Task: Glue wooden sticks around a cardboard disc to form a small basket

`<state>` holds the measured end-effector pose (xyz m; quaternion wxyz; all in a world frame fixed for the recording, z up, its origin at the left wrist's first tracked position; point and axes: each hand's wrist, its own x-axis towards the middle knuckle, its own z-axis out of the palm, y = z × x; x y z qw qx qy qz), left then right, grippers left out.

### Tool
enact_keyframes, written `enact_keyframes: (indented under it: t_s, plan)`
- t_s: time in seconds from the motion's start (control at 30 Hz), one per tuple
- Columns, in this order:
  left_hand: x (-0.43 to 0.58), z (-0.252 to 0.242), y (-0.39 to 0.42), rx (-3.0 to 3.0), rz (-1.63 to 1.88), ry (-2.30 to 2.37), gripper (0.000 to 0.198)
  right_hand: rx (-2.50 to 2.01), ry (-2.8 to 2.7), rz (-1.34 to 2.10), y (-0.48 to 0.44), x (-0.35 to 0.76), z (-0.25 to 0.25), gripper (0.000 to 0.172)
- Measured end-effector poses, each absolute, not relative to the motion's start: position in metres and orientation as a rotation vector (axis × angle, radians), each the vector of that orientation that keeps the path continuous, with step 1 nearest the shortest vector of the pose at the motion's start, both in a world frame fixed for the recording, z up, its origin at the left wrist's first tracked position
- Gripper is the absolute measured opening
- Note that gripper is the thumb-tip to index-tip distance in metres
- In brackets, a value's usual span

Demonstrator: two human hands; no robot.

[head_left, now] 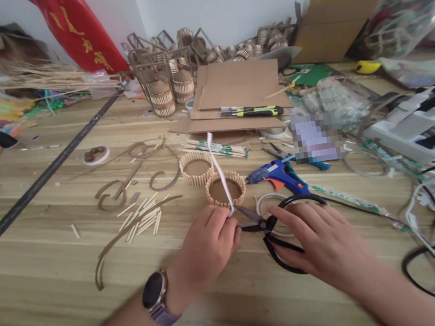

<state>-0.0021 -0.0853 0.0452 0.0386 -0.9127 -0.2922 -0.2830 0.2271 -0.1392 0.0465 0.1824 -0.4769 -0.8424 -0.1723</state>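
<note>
My left hand (209, 246) pinches a thin white strip (220, 170) that rises from the fingertips and leans over the nearer basket. In my right hand (322, 237) is a pair of black-handled scissors (265, 225), fingers through the loops. The blades are spread, with the upper tip by the strip at my left fingertips; whether they touch cannot be made out. Just beyond my hands stand two small round stick-walled baskets, the nearer one (227, 203) and a farther one (198, 180). A blue glue gun (274, 172) lies to their right, and a tape roll (266, 199) sits partly behind the scissors.
Short wooden sticks (144, 217) and curved brown strips (110, 239) lie on the left. Behind are stacked cardboard sheets (238, 83) with utility knives (251, 111) and finished lantern-like pieces (162, 96). Cables (424, 263) and a white stand (408, 123) occupy the right.
</note>
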Motion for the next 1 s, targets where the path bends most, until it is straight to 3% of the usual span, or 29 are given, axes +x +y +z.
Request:
enact_keyframes:
  t_s: [0.13,0.37,0.67,0.8,1.0]
  plan:
    - [-0.003,0.047,-0.085,-2.855,-0.970,-1.007,0.028,-1.344,-2.380,-0.457,-0.140,0.226,0.047,0.034]
    - [-0.007,0.052,-0.079,-2.986,-1.355,-1.593,0.021,-1.357,-2.322,-0.320,-0.141,0.229,0.048,0.037]
    - [-0.009,0.054,-0.076,-2.924,-1.732,-2.079,0.032,-1.368,-2.500,0.401,-0.152,0.220,0.047,0.055]
    - [-0.008,0.055,-0.079,-2.900,-1.727,-1.947,0.024,-1.366,-2.560,0.702,-0.151,0.211,0.054,0.058]
    - [-0.003,0.051,-0.093,-3.017,-1.556,-1.571,0.018,-1.480,-2.002,0.754,-0.144,0.203,0.069,0.016]
